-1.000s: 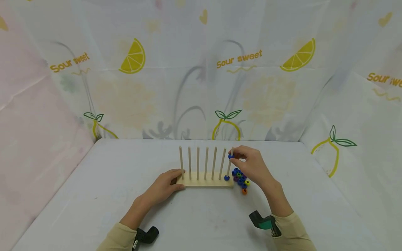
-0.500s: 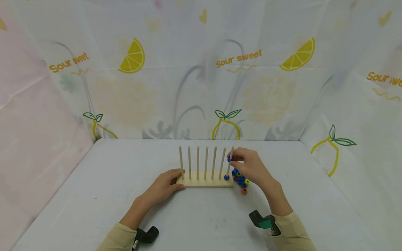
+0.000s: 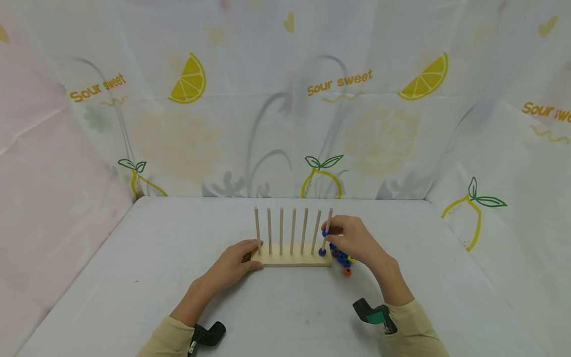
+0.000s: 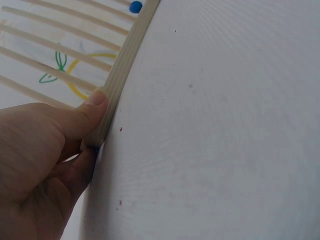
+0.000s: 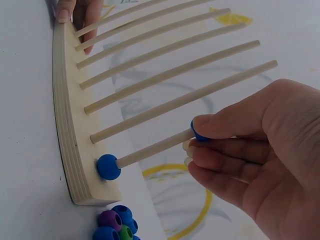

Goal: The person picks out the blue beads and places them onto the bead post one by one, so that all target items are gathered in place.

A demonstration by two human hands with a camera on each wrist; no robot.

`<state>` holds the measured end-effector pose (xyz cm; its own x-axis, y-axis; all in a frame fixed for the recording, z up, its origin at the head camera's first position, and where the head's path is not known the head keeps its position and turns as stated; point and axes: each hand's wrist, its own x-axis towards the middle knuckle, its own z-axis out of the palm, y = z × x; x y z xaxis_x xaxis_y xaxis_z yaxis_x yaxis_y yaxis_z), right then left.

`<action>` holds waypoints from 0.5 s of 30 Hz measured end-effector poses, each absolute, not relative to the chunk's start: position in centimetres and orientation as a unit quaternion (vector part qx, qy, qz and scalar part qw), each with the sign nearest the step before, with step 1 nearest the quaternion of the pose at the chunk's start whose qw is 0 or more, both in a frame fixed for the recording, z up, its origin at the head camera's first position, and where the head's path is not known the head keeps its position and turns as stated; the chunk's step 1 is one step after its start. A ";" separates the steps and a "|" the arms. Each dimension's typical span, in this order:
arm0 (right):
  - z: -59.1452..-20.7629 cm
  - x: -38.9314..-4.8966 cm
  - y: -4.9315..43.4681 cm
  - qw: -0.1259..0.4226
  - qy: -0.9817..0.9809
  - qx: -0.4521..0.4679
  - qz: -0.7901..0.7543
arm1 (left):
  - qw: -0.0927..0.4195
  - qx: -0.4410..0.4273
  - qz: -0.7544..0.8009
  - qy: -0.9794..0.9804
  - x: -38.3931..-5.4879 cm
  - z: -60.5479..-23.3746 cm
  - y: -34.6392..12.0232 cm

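A wooden board with several upright pegs (image 3: 292, 263) stands on the white table. My left hand (image 3: 234, 265) grips the board's left end, thumb on the front edge, as the left wrist view also shows. With thumb and fingers my right hand (image 3: 354, 240) pinches a blue bead (image 5: 200, 131) threaded partway down the rightmost peg (image 5: 155, 149). Another blue bead (image 5: 108, 167) sits at the foot of that same peg, against the board. The other pegs carry no beads.
Loose beads in blue, purple, green and yellow lie in a small pile (image 3: 342, 257) just right of the board, partly behind my right hand. An orange bead (image 3: 347, 271) lies at the pile's near side. Printed cloth (image 3: 285, 124) hangs behind the table.
My right hand has moved down along the rightmost peg, and the pinched blue bead has slid lower with it. The left hand and the board have stayed in place.
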<state>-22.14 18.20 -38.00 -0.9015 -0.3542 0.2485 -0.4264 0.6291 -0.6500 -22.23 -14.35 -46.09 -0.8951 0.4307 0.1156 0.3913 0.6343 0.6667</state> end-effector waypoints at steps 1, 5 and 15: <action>-38.0 -22.2 18.2 0.048 -0.903 0.218 0.367 | 0.028 0.227 0.363 0.903 -22.2 -46.1 -14.3; -38.2 -22.3 18.1 0.037 -0.909 0.211 0.357 | 0.028 0.227 0.364 0.903 -22.2 -46.0 -14.3; -38.4 -22.4 18.0 -0.007 -0.918 0.199 0.342 | 0.031 0.225 0.365 0.903 -22.1 -46.0 -14.4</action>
<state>-22.37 17.96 -38.43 -0.9208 -0.3699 0.1239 -0.3609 0.6873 -0.6304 -22.10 -14.38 -45.96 -0.8965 0.4297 0.1082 0.3841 0.6320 0.6731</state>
